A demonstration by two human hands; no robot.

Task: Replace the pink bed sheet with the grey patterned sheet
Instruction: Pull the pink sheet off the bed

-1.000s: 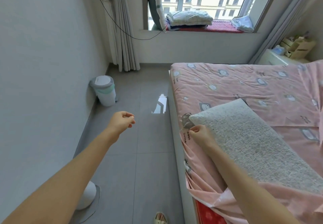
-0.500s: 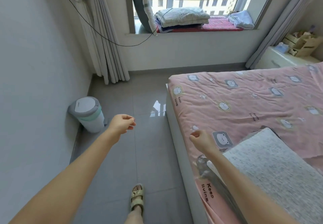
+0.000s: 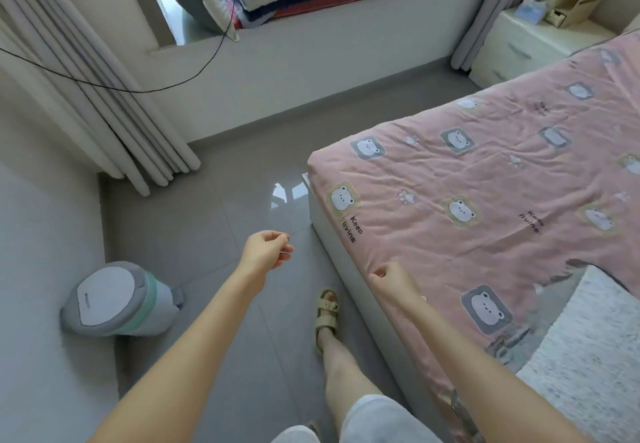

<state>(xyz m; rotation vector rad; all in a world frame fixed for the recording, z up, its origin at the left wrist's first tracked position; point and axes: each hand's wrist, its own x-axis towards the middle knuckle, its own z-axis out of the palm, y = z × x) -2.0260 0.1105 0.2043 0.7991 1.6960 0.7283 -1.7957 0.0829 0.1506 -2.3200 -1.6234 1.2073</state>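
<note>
Pink sheet (image 3: 485,172) cropped, left hand (image 3: 266,250) loosely curled, empty, right hand (image 3: 394,281) grip hidden.

The pink bed sheet (image 3: 485,179) carries white bear faces in grey and pale yellow squares, small white paw prints and black lettering. The pillow (image 3: 588,356) is speckled white and grey. The floor (image 3: 207,235) is glossy grey tile. The bin (image 3: 117,300) has a white lid, grey rim and mint-green band. The sandal (image 3: 327,314) is beige.

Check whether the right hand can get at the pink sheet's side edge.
Probably yes: the right hand sits at the side edge of the pink sheet, with nothing between them. Whether it grips the cloth is unclear.
</note>
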